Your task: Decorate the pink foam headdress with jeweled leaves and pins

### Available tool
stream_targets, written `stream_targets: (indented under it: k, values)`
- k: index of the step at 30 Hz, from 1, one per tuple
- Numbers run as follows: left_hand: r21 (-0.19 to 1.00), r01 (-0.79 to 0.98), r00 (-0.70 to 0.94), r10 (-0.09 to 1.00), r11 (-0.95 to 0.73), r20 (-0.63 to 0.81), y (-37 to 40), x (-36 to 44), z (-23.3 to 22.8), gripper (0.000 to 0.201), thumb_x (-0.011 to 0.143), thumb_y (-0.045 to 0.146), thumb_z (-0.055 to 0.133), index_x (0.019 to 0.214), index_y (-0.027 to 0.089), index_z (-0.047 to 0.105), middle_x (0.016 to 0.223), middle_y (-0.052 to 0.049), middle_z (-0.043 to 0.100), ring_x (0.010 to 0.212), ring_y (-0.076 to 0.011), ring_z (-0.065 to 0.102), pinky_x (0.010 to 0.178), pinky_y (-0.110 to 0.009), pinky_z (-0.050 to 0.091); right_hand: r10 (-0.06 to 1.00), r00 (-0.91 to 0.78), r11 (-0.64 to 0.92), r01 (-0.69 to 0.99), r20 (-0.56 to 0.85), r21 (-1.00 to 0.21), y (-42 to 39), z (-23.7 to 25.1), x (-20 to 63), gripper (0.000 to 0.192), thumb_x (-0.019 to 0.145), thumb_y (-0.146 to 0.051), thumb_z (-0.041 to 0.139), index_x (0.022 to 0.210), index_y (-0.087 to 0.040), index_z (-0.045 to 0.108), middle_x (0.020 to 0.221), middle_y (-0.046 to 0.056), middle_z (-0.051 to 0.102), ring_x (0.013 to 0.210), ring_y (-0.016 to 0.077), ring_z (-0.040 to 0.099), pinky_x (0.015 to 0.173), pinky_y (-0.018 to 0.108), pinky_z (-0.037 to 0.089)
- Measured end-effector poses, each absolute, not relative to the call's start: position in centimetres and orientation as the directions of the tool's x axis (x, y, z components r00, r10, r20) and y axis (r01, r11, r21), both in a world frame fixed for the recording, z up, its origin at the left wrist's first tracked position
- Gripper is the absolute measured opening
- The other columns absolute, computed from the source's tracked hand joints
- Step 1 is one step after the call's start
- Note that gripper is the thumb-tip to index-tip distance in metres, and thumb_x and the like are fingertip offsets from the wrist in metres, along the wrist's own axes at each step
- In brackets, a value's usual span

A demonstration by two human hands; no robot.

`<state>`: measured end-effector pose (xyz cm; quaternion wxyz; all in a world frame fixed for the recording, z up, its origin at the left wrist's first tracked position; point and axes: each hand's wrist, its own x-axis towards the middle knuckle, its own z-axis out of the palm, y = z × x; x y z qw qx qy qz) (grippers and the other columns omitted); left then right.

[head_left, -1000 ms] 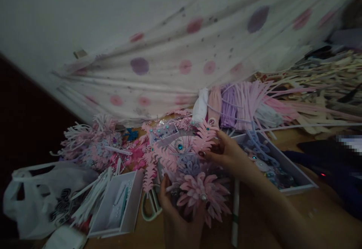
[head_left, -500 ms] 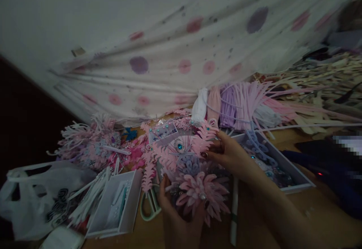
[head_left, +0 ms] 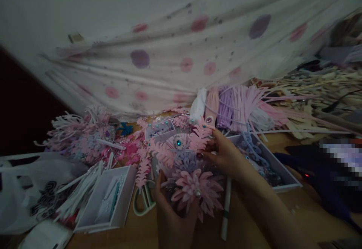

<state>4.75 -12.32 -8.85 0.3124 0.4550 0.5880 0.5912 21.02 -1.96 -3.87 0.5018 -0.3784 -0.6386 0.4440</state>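
Observation:
A handmade ornament of pipe-cleaner pieces is between my hands: a large pink flower [head_left: 198,190] with a shiny centre at the bottom, a small grey-lilac flower [head_left: 185,161] above it, and pink fern-like leaves [head_left: 162,151] spreading up and left. A blue gem [head_left: 178,143] in a pale setting sits among the leaves. My left hand [head_left: 177,213] is closed around the ornament's lower left side, beside the pink flower. The fingers of my right hand [head_left: 226,152] pinch the upper right pink leaf [head_left: 199,137], which has a small teal gem. The ornament's back is hidden.
Green-handled scissors [head_left: 144,202] and a white box [head_left: 106,200] lie left, near white pipe cleaners and a plastic bag [head_left: 21,192]. Another box [head_left: 285,169] holds gems at right, beside a dark blue tool with a red light [head_left: 307,175]. Pipe-cleaner bundles [head_left: 224,107] stand behind.
The view has shifted a little, so most things on the table sit further left. Both hands keep their grip, and the ornament looks nearly unchanged between them.

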Motion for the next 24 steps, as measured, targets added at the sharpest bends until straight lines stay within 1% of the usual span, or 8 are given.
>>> stream_targets:
  k: [3, 5, 9, 12, 15, 17, 21, 24]
  values:
    - [0.977, 0.186, -0.388, 0.905, -0.105, 0.171, -12.4, 4.6, -8.9, 0.085, 0.074, 0.031, 0.072, 0.144, 0.023, 0.026, 0.141, -0.02, 0.048, 0.114, -0.0272, 0.064, 0.087, -0.039, 0.058, 0.918, -0.19, 0.373, 0.108, 0.349, -0.922, -2.1, -3.7, 21.2, 0.032, 0.075, -0.025, 0.062, 0.102, -0.02, 0.046, 0.08, 0.0, 0.061, 0.073, 0.0177, 0.06, 0.063, 0.027, 0.046]
    - [0.982, 0.174, -0.376, 0.916, -0.076, 0.138, -12.5, 4.5, -8.9, 0.084, 0.075, 0.03, 0.071, 0.145, 0.025, 0.025, 0.143, -0.018, 0.047, 0.112, -0.0255, 0.065, 0.087, -0.037, 0.058, 0.913, -0.191, 0.39, 0.142, 0.362, -0.91, -2.1, -3.7, 21.3, 0.031, 0.076, -0.025, 0.062, 0.102, -0.021, 0.047, 0.077, -0.001, 0.061, 0.071, 0.018, 0.06, 0.063, 0.027, 0.045]
    - [0.985, 0.16, -0.351, 0.93, -0.056, 0.11, -12.5, 4.4, -8.8, 0.088, 0.076, 0.033, 0.07, 0.146, 0.023, 0.02, 0.142, -0.021, 0.047, 0.111, -0.0266, 0.067, 0.087, -0.038, 0.058, 0.908, -0.204, 0.404, 0.188, 0.367, -0.895, -2.0, -4.0, 21.8, 0.03, 0.076, -0.025, 0.062, 0.102, -0.022, 0.046, 0.073, -0.002, 0.059, 0.068, 0.0191, 0.06, 0.061, 0.028, 0.044]
    - [0.985, 0.161, -0.354, 0.928, -0.062, 0.116, -12.5, 4.4, -8.9, 0.087, 0.076, 0.032, 0.07, 0.146, 0.023, 0.02, 0.142, -0.021, 0.046, 0.113, -0.0269, 0.065, 0.09, -0.039, 0.057, 0.907, -0.22, 0.403, 0.204, 0.36, -0.892, -1.9, -4.3, 22.1, 0.028, 0.077, -0.027, 0.062, 0.1, -0.022, 0.047, 0.075, -0.001, 0.062, 0.069, 0.0205, 0.061, 0.06, 0.028, 0.044]
    - [0.984, 0.164, -0.361, 0.925, -0.064, 0.121, -12.5, 4.5, -8.9, 0.084, 0.075, 0.03, 0.069, 0.145, 0.024, 0.022, 0.142, -0.019, 0.046, 0.113, -0.0268, 0.065, 0.09, -0.041, 0.057, 0.908, -0.221, 0.399, 0.196, 0.356, -0.896, -1.8, -4.4, 22.0, 0.031, 0.078, -0.03, 0.063, 0.103, -0.021, 0.047, 0.078, 0.0, 0.063, 0.071, 0.0211, 0.061, 0.061, 0.029, 0.045]
    - [0.986, 0.157, -0.363, 0.925, -0.061, 0.115, -12.6, 4.5, -8.7, 0.084, 0.075, 0.03, 0.07, 0.144, 0.025, 0.023, 0.141, -0.019, 0.047, 0.111, -0.0271, 0.066, 0.089, -0.042, 0.057, 0.908, -0.227, 0.394, 0.173, 0.353, -0.902, -1.8, -4.3, 21.8, 0.03, 0.078, -0.032, 0.064, 0.1, -0.022, 0.046, 0.076, 0.0, 0.062, 0.069, 0.0202, 0.061, 0.059, 0.028, 0.045]
    - [0.987, 0.158, -0.356, 0.93, -0.034, 0.09, -12.7, 4.5, -8.4, 0.083, 0.076, 0.033, 0.071, 0.144, 0.024, 0.024, 0.136, -0.019, 0.052, 0.107, -0.0268, 0.067, 0.088, -0.041, 0.058, 0.911, -0.242, 0.37, 0.126, 0.333, -0.921, -1.8, -4.2, 21.6, 0.032, 0.076, -0.032, 0.065, 0.1, -0.021, 0.047, 0.071, -0.002, 0.06, 0.064, 0.0184, 0.059, 0.055, 0.026, 0.044]
    - [0.985, 0.17, -0.356, 0.932, -0.01, 0.071, -12.7, 4.6, -8.2, 0.083, 0.076, 0.034, 0.07, 0.144, 0.023, 0.024, 0.138, -0.019, 0.051, 0.108, -0.0265, 0.067, 0.087, -0.04, 0.058, 0.924, -0.238, 0.331, 0.107, 0.299, -0.937, -1.9, -4.1, 21.7, 0.033, 0.074, -0.032, 0.067, 0.097, -0.021, 0.046, 0.07, -0.002, 0.06, 0.064, 0.0184, 0.059, 0.054, 0.025, 0.043]
